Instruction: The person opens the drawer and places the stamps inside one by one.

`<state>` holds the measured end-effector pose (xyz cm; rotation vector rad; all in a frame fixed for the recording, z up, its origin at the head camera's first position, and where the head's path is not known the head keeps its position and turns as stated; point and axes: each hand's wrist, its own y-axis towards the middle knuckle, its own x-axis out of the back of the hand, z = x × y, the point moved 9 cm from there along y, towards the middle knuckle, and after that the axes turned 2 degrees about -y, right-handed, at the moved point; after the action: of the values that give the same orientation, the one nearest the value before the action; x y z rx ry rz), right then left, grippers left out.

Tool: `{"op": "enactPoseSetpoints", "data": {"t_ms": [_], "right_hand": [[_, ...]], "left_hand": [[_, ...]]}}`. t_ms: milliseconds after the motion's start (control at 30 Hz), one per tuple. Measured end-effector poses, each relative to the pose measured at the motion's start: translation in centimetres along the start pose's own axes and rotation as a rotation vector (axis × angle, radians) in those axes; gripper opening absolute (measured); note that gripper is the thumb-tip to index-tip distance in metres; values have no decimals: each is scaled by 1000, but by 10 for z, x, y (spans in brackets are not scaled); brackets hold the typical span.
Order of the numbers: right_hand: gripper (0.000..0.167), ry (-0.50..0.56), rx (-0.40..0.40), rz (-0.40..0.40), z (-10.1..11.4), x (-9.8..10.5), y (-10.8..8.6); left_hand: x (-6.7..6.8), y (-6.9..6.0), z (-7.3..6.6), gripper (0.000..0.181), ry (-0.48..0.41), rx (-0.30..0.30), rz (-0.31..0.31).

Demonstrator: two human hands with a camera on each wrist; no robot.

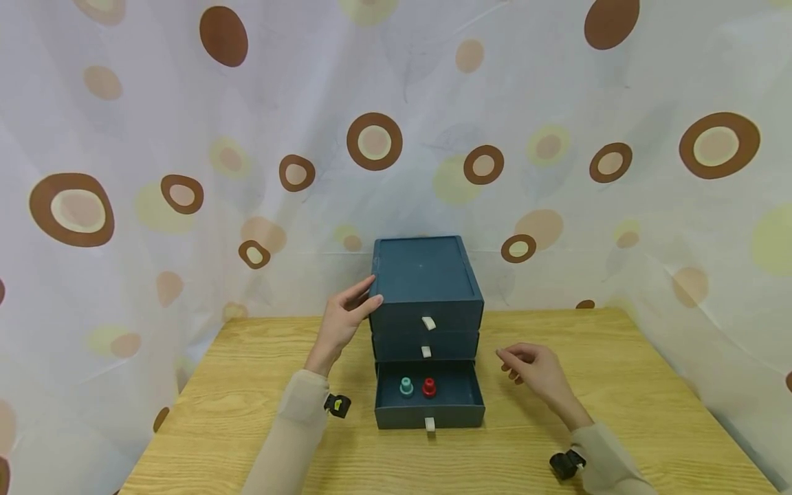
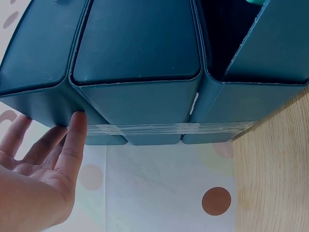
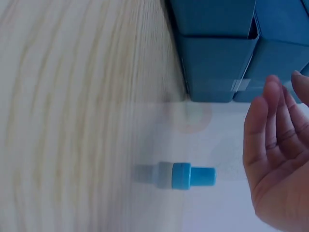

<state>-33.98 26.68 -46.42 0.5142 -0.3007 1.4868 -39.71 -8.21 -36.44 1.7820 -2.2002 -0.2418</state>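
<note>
A dark blue drawer unit with stacked drawers stands on the table, its bottom drawer pulled out. Inside that drawer are a teal knob-shaped piece and a red knob-shaped piece. My left hand touches the unit's upper left side with its fingertips. To the right of the unit, my right hand hovers over the table, fingers loosely bent and holding nothing. The right wrist view shows a blue knob-shaped piece upright on the table near that hand; I cannot make it out in the head view.
The wooden table reaches back to a white curtain with brown and yellow spots. White pull tabs, such as the top one, stick out from the drawers. Clear tape runs across the unit's side.
</note>
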Motion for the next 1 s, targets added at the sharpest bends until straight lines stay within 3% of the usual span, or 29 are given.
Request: {"op": "enactPoseSetpoints", "data": {"t_ms": [133, 300, 533, 800, 1000], "right_hand": [[46, -24, -49, -55, -10, 13, -2], [51, -52, -111, -64, -19, 27, -5], [48, -109, -174, -42, -35, 42, -8], [38, -119, -199, 40, -51, 43, -10], [44, -88, -204, 66, -52, 41, -7]], "left_hand": [[0, 0, 1, 52, -2, 5, 0], [0, 0, 1, 52, -15, 29, 12], [-4, -10, -22, 54, -9, 34, 33], [-1, -1, 1, 52, -18, 7, 15], [-3, -6, -12, 54, -16, 25, 38]]}}
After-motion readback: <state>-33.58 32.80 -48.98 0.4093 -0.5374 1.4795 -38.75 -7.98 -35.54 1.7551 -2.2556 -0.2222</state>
